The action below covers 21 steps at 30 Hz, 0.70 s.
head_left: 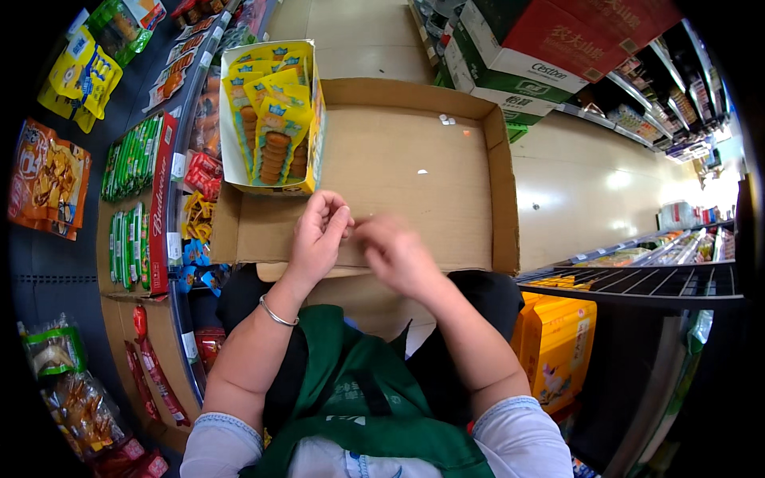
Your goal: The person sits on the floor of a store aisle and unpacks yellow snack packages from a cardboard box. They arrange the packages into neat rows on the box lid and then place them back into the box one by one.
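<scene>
Both my hands are over the near side of a shallow cardboard tray (382,95). My left hand (319,235) has its fingers curled and thumb against them; anything pinched there is too small to make out. Close beside it on the right, my right hand (396,253) is smeared by motion, so its fingers cannot be read. Just beyond my left hand, at the tray's left side, stands an open display box (317,119) of yellow snack packets (279,131) with brown pieces showing through. Small white scraps (422,171) lie on the tray's bottom.
Shelves at left hold a red carton (165,199) of green packets, hanging snack bags (80,76) and red sausage packs (159,374). Stacked drink cartons (518,72) stand at far right. A wire rack (637,280) and a yellow-orange box (558,346) are at my right.
</scene>
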Each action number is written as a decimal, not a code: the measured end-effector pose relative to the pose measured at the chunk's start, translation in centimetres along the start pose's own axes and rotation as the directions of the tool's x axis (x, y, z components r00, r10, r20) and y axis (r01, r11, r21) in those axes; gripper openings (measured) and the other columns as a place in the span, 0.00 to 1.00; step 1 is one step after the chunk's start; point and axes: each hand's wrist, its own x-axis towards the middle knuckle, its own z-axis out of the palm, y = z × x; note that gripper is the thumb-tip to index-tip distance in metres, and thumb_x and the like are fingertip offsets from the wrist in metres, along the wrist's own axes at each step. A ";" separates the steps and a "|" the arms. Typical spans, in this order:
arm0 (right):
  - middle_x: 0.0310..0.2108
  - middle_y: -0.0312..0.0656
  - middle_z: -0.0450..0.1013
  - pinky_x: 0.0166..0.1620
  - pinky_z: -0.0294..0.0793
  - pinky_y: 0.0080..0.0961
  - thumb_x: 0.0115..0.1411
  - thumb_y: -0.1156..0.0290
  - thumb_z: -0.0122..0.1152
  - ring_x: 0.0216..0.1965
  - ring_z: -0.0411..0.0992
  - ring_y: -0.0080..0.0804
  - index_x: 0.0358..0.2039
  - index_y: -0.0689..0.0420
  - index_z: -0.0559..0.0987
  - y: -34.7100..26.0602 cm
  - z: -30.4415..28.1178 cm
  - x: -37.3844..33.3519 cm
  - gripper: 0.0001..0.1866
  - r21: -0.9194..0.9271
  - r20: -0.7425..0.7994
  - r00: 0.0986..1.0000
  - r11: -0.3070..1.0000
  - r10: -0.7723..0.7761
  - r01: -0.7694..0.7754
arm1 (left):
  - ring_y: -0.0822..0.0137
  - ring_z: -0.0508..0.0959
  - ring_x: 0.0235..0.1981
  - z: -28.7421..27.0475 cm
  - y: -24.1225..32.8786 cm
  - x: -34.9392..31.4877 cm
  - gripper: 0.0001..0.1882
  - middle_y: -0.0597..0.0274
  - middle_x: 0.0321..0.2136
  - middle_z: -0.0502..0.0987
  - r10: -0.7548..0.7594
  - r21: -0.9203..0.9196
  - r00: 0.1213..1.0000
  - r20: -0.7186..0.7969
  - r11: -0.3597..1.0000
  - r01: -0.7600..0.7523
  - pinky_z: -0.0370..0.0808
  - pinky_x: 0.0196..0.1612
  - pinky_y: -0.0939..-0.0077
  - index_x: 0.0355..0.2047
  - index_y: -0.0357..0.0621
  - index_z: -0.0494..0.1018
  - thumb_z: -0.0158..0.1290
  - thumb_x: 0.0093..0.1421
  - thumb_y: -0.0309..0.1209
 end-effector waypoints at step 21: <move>0.36 0.49 0.70 0.42 0.69 0.33 0.53 0.77 0.53 0.39 0.68 0.42 0.41 0.62 0.73 3.5 -3.7 3.2 0.13 0.070 -0.330 0.874 0.933 0.356 -0.354 | 0.83 0.68 0.27 -0.7 -0.1 -0.6 0.05 0.71 0.25 0.69 -0.078 0.145 0.992 0.095 0.987 0.064 0.67 0.30 0.88 0.34 0.42 0.64 0.47 0.62 0.29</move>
